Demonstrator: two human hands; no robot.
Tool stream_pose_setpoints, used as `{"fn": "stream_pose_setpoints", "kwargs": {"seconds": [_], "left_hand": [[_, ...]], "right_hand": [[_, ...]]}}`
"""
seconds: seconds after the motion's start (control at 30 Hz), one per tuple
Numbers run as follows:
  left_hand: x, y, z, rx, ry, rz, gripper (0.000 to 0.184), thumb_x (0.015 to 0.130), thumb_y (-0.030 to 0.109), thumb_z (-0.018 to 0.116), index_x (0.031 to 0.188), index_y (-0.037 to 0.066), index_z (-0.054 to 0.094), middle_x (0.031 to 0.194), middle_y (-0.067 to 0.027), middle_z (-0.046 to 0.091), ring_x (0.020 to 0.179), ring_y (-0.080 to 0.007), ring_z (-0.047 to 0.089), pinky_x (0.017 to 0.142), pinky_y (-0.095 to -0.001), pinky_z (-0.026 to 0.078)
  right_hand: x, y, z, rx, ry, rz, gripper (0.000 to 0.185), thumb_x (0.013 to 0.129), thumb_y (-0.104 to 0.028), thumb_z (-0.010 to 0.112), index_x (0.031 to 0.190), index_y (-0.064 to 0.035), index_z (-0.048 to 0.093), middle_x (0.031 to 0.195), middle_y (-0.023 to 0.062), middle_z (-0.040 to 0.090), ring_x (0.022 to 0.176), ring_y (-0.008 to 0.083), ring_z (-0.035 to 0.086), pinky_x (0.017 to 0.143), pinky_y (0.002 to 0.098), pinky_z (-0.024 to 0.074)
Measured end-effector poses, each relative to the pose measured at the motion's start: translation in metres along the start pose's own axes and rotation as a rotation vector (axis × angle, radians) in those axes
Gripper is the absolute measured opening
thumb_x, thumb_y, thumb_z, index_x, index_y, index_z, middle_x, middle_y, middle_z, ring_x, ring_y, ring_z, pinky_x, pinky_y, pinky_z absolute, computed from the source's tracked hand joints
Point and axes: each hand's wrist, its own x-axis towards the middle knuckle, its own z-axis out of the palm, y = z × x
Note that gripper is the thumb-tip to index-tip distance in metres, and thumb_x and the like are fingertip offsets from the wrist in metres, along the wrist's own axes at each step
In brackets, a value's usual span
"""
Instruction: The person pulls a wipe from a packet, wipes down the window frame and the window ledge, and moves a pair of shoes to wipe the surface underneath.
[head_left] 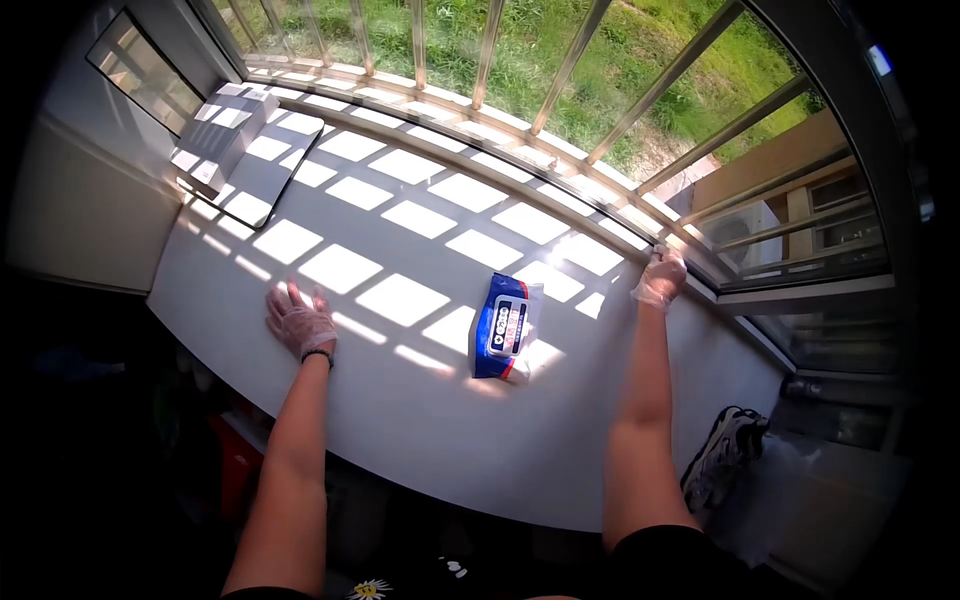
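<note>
My left hand (302,322), in a clear plastic glove with a dark band at the wrist, lies on the white tabletop (420,440) with its fingers spread. At the right, my right hand (661,278), gloved the same way, is at the lower window frame (715,292). Its fingers are curled closed, and what they hold, if anything, is hidden. Between my hands a blue and white pack of wet wipes (507,328) lies on the table, its lid facing up, touched by neither hand.
A box (222,135) and a flat dark-edged board (270,170) lie at the back left. Window bars (487,55) line the far side. A sneaker (725,450) and a clear plastic bag (775,490) are at the right. Sunlight falls in bright patches across the table.
</note>
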Motion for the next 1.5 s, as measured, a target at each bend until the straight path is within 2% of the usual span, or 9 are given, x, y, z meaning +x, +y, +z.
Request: {"fn": "stream_pose_setpoints", "kwargs": {"seconds": [0.4, 0.67, 0.73, 0.93, 1.1, 1.2, 1.27, 1.33, 1.5], "left_hand": [[0.012, 0.004, -0.028, 0.0, -0.186, -0.027, 0.062, 0.086, 0.043, 0.051, 0.141, 0.021, 0.031, 0.145, -0.0092, 0.028, 0.138, -0.0256, 0.022, 0.11, -0.0482, 0.023], [0.01, 0.006, -0.024, 0.056, -0.149, -0.011, 0.06, 0.087, 0.042, 0.052, 0.14, 0.024, 0.032, 0.146, -0.0069, 0.026, 0.139, -0.0223, 0.021, 0.11, -0.0456, 0.024], [0.009, 0.009, -0.02, 0.075, -0.126, -0.017, 0.059, 0.087, 0.043, 0.053, 0.139, 0.025, 0.033, 0.146, -0.0061, 0.028, 0.138, -0.0208, 0.024, 0.109, -0.0438, 0.026], [0.006, -0.002, 0.007, 0.087, -0.033, 0.024, 0.057, 0.085, 0.04, 0.059, 0.134, 0.021, 0.038, 0.141, -0.0093, 0.033, 0.134, -0.0239, 0.031, 0.106, -0.0451, 0.03], [0.005, 0.001, 0.005, 0.209, -0.039, 0.01, 0.053, 0.089, 0.048, 0.049, 0.136, 0.026, 0.039, 0.141, -0.0058, 0.036, 0.133, -0.0209, 0.034, 0.104, -0.0407, 0.034], [0.004, -0.006, 0.022, 0.091, 0.072, 0.043, 0.054, 0.087, 0.044, 0.054, 0.135, 0.024, 0.038, 0.14, -0.0094, 0.036, 0.132, -0.0234, 0.035, 0.103, -0.0448, 0.034], [0.004, -0.002, 0.013, 0.151, 0.022, 0.054, 0.054, 0.088, 0.043, 0.052, 0.136, 0.024, 0.037, 0.14, -0.0095, 0.036, 0.132, -0.0226, 0.034, 0.103, -0.0444, 0.033], [0.002, 0.005, -0.002, 0.117, -0.027, 0.025, 0.056, 0.088, 0.042, 0.053, 0.137, 0.022, 0.036, 0.142, -0.0088, 0.032, 0.134, -0.0217, 0.031, 0.105, -0.0428, 0.032], [0.004, 0.002, -0.002, 0.106, -0.106, -0.019, 0.062, 0.087, 0.044, 0.051, 0.141, 0.024, 0.03, 0.144, -0.0074, 0.028, 0.137, -0.0225, 0.024, 0.108, -0.0458, 0.026]], "right_hand": [[-0.007, -0.386, 0.091, 0.221, -0.335, -0.271, 0.013, 0.08, -0.013, 0.057, 0.085, -0.013, 0.069, 0.089, 0.0095, 0.064, 0.08, 0.0293, 0.063, 0.073, 0.0376, 0.0512], [-0.018, -0.427, 0.094, 0.571, -0.28, -0.06, 0.009, 0.078, -0.016, 0.062, 0.075, -0.0109, 0.069, 0.083, 0.012, 0.066, 0.076, 0.0296, 0.064, 0.069, 0.0378, 0.0518], [-0.03, -0.429, 0.083, 0.772, -0.599, 0.014, 0.011, 0.076, -0.02, 0.068, 0.083, -0.0129, 0.073, 0.082, 0.0129, 0.068, 0.078, 0.0286, 0.066, 0.073, 0.0331, 0.0518], [-0.025, -0.266, -0.011, 1.48, -0.345, 0.402, 0.01, 0.084, 0.0, 0.055, 0.094, -0.0004, 0.057, 0.078, 0.0031, 0.061, 0.071, 0.0107, 0.059, 0.066, 0.0239, 0.048], [-0.019, 0.031, -0.038, 1.05, 0.061, 0.645, 0.012, 0.082, 0.009, 0.053, 0.082, -0.0012, 0.06, 0.067, 0.0036, 0.06, 0.056, 0.0073, 0.054, 0.051, 0.0206, 0.0445], [-0.002, 0.146, -0.032, 0.5, 0.264, 0.607, 0.01, 0.079, 0.002, 0.059, 0.085, -0.0029, 0.066, 0.066, 0.0076, 0.065, 0.061, 0.0157, 0.063, 0.058, 0.0286, 0.0508], [0.004, 0.169, -0.033, 0.008, 0.204, 0.313, 0.011, 0.077, -0.003, 0.062, 0.087, -0.0034, 0.068, 0.074, 0.0119, 0.067, 0.071, 0.0246, 0.066, 0.068, 0.0342, 0.0526], [0.011, 0.143, -0.041, -0.133, 0.088, 0.325, 0.009, 0.075, -0.003, 0.063, 0.083, -0.0019, 0.068, 0.083, 0.0142, 0.067, 0.079, 0.0287, 0.065, 0.073, 0.0358, 0.0518], [0.004, 0.064, -0.034, 0.018, -0.054, 0.032, 0.007, 0.076, -0.004, 0.062, 0.082, -0.0043, 0.067, 0.083, 0.011, 0.065, 0.078, 0.0275, 0.063, 0.071, 0.0347, 0.0513]]}}
